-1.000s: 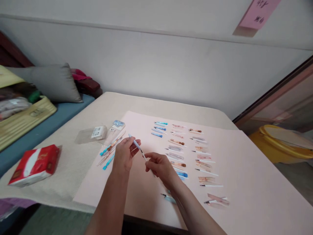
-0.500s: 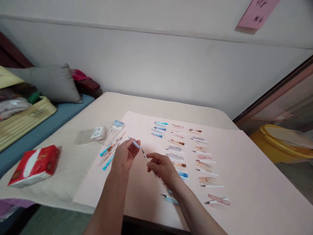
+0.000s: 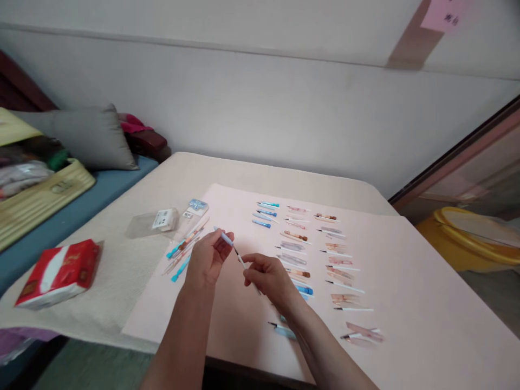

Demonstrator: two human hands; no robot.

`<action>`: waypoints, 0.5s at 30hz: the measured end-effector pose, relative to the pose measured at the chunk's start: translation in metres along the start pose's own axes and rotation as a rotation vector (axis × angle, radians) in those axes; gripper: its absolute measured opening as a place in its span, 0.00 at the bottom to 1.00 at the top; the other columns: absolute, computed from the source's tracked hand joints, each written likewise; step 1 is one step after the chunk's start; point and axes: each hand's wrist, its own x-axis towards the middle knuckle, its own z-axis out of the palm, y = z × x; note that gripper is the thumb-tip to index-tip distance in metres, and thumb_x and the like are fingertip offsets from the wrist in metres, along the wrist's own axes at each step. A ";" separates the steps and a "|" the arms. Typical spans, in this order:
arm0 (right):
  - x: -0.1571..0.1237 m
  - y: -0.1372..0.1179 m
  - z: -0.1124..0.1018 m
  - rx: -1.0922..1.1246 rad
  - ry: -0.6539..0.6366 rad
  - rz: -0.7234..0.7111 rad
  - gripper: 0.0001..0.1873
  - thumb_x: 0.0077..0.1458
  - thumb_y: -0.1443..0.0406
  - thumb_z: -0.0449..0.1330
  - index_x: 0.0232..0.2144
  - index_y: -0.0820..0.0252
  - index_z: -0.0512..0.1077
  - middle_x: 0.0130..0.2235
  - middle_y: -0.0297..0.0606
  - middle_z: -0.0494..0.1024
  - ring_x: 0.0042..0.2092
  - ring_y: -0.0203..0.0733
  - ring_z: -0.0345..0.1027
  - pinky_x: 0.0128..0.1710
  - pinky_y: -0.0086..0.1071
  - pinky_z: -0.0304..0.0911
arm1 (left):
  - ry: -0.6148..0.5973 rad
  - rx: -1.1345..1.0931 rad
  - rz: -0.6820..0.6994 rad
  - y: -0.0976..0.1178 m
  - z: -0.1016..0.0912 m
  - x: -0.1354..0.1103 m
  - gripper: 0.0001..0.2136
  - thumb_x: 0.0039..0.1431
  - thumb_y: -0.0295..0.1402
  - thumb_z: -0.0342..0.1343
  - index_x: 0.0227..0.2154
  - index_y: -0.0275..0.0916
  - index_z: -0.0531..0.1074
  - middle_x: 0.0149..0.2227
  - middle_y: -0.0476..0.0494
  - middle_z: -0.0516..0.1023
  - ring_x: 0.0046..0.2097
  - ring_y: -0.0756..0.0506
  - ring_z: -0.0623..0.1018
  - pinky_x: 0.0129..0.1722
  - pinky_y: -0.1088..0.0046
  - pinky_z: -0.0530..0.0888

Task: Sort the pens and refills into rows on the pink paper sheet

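Above the pink sheet, my left hand (image 3: 209,254) pinches a light blue pen barrel (image 3: 226,238), its lower end facing right. My right hand (image 3: 266,276) is closed around a thin white pen refill (image 3: 241,261) with a dark tip. That tip is at the barrel's lower end; whether it is inside I cannot tell. To the right of my hands lie rows of pen parts, among them a blue barrel (image 3: 262,223) and a white refill (image 3: 353,309). Left of my left hand are several blue and brown pen parts (image 3: 181,247).
A pink sheet (image 3: 410,303) covers much of the cream tabletop (image 3: 260,168). Clear packaging (image 3: 148,225) and a red tissue pack (image 3: 59,273) lie on the left. A wall (image 3: 252,108) stands behind, and a yellow tub (image 3: 447,244) is at the far right.
The refill's tip has come slightly closer to the barrel's end. The pink note on the wall has swung up, showing a longer shadow. Both hands keep their grip.
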 end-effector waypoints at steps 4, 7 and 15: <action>0.000 0.000 -0.001 -0.022 0.004 0.013 0.17 0.44 0.68 0.56 0.39 0.60 0.74 0.19 0.29 0.71 0.17 0.28 0.50 0.16 0.25 0.47 | -0.012 0.040 -0.009 0.000 0.000 0.000 0.02 0.49 0.25 0.58 0.27 0.33 0.71 0.27 0.41 0.76 0.30 0.48 0.78 0.26 0.77 0.75; 0.000 0.000 -0.002 -0.040 0.011 0.025 0.17 0.44 0.68 0.56 0.39 0.60 0.74 0.19 0.29 0.71 0.17 0.28 0.49 0.16 0.25 0.46 | -0.057 0.101 0.004 0.000 0.001 -0.003 0.04 0.48 0.27 0.59 0.28 0.33 0.71 0.29 0.39 0.77 0.30 0.49 0.77 0.26 0.78 0.74; -0.005 -0.001 -0.007 -0.060 0.036 0.042 0.17 0.44 0.68 0.56 0.39 0.61 0.74 0.19 0.30 0.72 0.16 0.27 0.47 0.16 0.24 0.45 | -0.124 0.227 -0.002 -0.003 0.006 -0.010 0.08 0.47 0.32 0.60 0.30 0.33 0.70 0.31 0.39 0.78 0.32 0.49 0.77 0.28 0.78 0.72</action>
